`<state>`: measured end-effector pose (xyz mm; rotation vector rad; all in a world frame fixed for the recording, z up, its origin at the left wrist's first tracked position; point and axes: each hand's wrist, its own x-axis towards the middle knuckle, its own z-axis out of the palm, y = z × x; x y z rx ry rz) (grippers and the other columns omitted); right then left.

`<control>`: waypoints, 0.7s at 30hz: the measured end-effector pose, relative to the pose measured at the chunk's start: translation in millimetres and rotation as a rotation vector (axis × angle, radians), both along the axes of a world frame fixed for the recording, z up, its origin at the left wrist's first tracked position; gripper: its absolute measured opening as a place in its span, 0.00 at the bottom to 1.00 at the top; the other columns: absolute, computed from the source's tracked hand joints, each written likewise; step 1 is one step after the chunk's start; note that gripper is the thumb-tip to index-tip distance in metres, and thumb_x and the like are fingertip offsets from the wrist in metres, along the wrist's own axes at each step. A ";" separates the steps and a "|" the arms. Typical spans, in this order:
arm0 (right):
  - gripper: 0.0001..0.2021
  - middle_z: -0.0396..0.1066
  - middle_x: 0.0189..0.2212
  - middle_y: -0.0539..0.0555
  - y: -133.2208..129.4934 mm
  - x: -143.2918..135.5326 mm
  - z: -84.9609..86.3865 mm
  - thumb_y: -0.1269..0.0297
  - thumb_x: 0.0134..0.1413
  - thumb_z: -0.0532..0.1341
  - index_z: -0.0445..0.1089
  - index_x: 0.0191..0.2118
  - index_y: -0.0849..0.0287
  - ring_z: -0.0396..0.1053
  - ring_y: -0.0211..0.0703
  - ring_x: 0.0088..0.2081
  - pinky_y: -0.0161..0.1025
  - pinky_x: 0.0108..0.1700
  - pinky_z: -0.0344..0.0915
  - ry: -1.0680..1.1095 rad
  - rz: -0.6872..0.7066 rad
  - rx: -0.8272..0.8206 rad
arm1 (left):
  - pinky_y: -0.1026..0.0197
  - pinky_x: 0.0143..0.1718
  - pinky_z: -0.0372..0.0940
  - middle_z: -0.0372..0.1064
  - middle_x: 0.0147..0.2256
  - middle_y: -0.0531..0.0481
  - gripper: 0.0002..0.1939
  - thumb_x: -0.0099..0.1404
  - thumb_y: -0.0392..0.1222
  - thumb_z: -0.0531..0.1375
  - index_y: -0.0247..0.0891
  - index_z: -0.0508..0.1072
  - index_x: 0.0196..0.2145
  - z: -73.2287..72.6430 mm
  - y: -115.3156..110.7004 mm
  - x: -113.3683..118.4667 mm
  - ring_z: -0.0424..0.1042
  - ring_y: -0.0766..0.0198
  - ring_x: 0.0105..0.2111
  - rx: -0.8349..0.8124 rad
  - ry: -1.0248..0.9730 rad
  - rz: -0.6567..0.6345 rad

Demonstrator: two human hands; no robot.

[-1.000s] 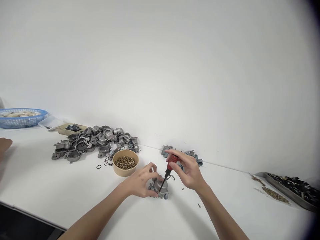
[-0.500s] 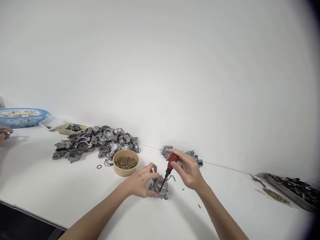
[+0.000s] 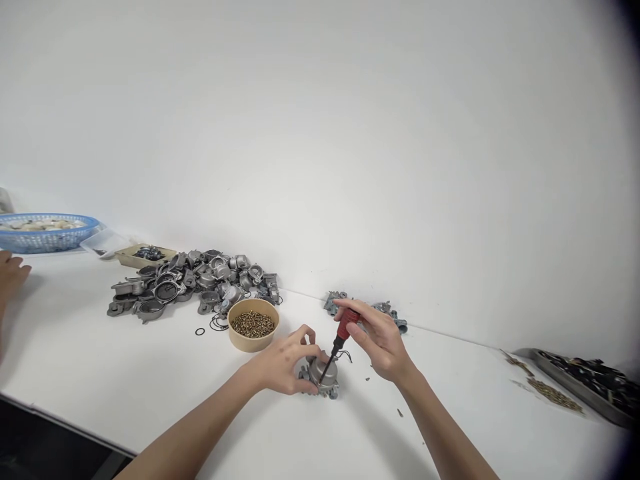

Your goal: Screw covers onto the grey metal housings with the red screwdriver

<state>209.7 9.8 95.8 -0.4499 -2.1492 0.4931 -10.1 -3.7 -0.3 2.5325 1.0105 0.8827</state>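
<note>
A grey metal housing with a domed cap (image 3: 327, 375) rests on the white table in front of me. My left hand (image 3: 290, 363) grips it from the left, thumb low at the near side and fingers over the top. In my right hand (image 3: 377, 337) is a screwdriver (image 3: 347, 324) with a red handle and dark shaft, slanting down to the left. Its tip meets the near left rim of the housing, close to my left thumb; any screw there is too small to make out. A round tan tub (image 3: 253, 325) of brass-coloured screws stands beyond my left hand.
Grey metal caps lie in a large pile (image 3: 200, 280) at the back left. Small metal bodies (image 3: 335, 303) sit by the wall. A tray of dark parts (image 3: 590, 383) and loose brass pieces (image 3: 555, 395) are at right. Another person's hand (image 3: 13, 273) shows near a blue basket (image 3: 50, 241).
My hands, the screwdriver and the housing keep nearly the same pose. At the far left, the other person's hand has moved farther into view.
</note>
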 end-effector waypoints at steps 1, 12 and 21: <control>0.17 0.71 0.37 0.55 0.3 -0.1 -0.3 0.62 0.66 0.53 0.65 0.57 0.53 0.71 0.45 0.32 0.49 0.41 0.71 0.003 0.001 -0.001 | 0.60 0.37 0.64 0.58 0.49 0.49 0.26 0.52 0.51 0.71 0.49 0.71 0.48 -0.2 0.1 0.0 0.68 0.61 0.37 -0.003 0.000 0.001; 0.18 0.73 0.33 0.55 -1.2 1.2 3.5 0.62 0.66 0.53 0.65 0.59 0.53 0.72 0.50 0.38 0.53 0.47 0.68 -0.024 0.074 -0.008 | 0.59 0.37 0.64 0.58 0.49 0.49 0.25 0.52 0.51 0.71 0.49 0.71 0.47 -1.0 0.7 -0.9 0.68 0.62 0.35 -0.014 -0.006 0.000; 0.17 0.72 0.44 0.58 0.3 -2.3 2.2 0.66 0.63 0.58 0.68 0.56 0.51 0.73 0.45 0.35 0.51 0.43 0.73 0.021 0.067 0.043 | 0.60 0.35 0.64 0.58 0.49 0.50 0.26 0.52 0.53 0.70 0.48 0.71 0.47 -0.8 -0.3 0.6 0.68 0.63 0.34 -0.014 0.014 0.026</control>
